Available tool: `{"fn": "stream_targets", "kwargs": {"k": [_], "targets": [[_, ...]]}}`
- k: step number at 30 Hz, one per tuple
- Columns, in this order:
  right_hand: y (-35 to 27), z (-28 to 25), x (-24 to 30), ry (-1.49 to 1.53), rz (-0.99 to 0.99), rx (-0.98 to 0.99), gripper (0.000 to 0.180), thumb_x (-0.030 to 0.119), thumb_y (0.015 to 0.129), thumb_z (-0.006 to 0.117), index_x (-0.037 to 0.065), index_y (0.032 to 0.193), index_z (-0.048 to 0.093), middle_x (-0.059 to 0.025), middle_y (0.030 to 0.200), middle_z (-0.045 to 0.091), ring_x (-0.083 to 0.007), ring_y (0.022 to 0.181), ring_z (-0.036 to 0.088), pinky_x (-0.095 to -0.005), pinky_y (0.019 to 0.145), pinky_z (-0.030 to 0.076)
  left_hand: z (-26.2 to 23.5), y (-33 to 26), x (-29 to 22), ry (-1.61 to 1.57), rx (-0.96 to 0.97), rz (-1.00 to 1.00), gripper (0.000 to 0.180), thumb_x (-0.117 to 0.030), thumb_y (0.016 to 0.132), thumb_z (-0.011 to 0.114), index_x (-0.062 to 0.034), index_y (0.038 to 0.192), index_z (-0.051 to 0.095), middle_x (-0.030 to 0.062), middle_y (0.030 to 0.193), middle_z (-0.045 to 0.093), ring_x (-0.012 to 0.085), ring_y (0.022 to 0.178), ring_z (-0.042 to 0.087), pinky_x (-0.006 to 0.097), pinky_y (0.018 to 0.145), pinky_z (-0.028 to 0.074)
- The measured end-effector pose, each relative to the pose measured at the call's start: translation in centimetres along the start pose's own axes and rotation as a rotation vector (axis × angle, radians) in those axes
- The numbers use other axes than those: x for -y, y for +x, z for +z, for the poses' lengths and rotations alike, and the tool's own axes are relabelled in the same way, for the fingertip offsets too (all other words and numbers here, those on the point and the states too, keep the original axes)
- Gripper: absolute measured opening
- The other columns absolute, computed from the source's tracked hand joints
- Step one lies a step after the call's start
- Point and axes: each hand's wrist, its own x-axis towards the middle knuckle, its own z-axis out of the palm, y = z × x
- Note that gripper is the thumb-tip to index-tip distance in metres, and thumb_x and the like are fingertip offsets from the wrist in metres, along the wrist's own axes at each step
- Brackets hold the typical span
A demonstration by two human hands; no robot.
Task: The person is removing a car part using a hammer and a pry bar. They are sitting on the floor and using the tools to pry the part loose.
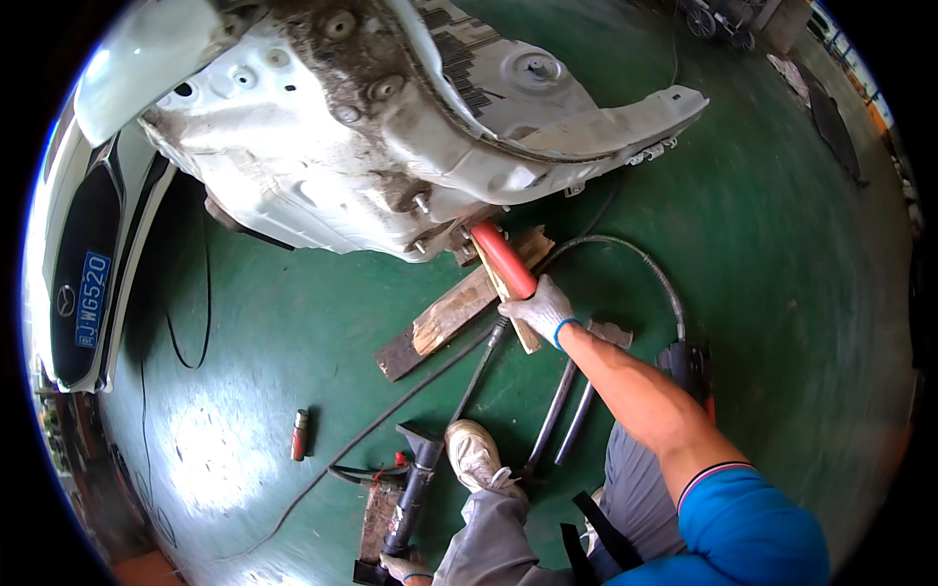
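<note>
1. The red cylinder (504, 260) is held by the right hand (542, 311), fingers wrapped around its near end, at the edge of the white car body (293, 200); whether the two touch cannot be told.
2. The left hand (405, 569) is placed at the foot of a black tube (415, 488), near the picture's lower edge; its fingers' grip cannot be made out.
3. The contents of a small red canister (299, 441) are hidden.
</note>
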Motion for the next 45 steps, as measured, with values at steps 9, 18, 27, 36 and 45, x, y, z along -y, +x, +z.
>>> {"fn": "stream_targets", "kwargs": {"k": [9,18,27,36,45], "targets": [[-1.4,-0.8,2.4,-0.158,0.002,0.030,0.074,0.043,0.067,0.086,0.004,0.120,0.052,-0.0240,0.111,0.071,-0.0429,0.102,0.069,-0.0503,0.088,0.055,-0.3,-2.8,-3.7,0.301,0.073,0.056,0.059,-0.037,0.096,0.065,-0.0046,0.142,0.052,0.0145,0.117,0.069,0.0269,0.099,0.067,0.038,0.084,0.058],[3.3,-6.2,-0.3,0.516,-0.043,0.048,0.051,0.040,0.078,0.083,0.002,0.108,0.066,-0.0143,0.106,0.073,-0.0300,0.091,0.072,-0.0399,0.076,0.060,-0.3,-8.1,-12.5,0.432,0.195,0.144,0.059,-0.037,0.097,0.065,-0.0047,0.144,0.050,0.0133,0.115,0.068,0.0262,0.097,0.066,0.037,0.081,0.058],[4.6,-8.2,3.7,1.382,0.166,0.064,0.036,0.044,0.100,0.064,0.009,0.100,0.060,-0.0087,0.083,0.071,-0.0222,0.065,0.069,-0.0373,0.059,0.061,31.5,-16.1,-31.4,-0.220,0.961,0.221,0.063,-0.053,0.103,0.056,0.0003,0.136,0.050,0.0189,0.114,0.067,0.0330,0.100,0.068,0.045,0.088,0.057],[9.7,-6.3,3.3,1.384,0.329,-0.109,0.051,0.054,0.098,0.062,0.004,0.107,0.056,-0.0108,0.085,0.065,-0.0248,0.066,0.064,-0.0400,0.059,0.057,50.2,-23.2,-42.9,-0.492,1.160,-0.307,0.065,-0.055,0.101,0.049,-0.0062,0.144,0.046,0.0160,0.147,0.050,0.0340,0.137,0.047,0.048,0.114,0.042],[16.9,0.7,5.0,1.542,0.137,-0.148,0.070,0.063,0.095,0.057,0.010,0.139,0.058,-0.0159,0.118,0.070,-0.0352,0.103,0.068,-0.0494,0.090,0.057,50.3,-19.8,-44.1,-0.393,1.154,-0.109,0.047,-0.050,0.103,0.046,-0.0130,0.125,0.064,0.0103,0.116,0.072,0.0286,0.104,0.071,0.044,0.087,0.062]]}}
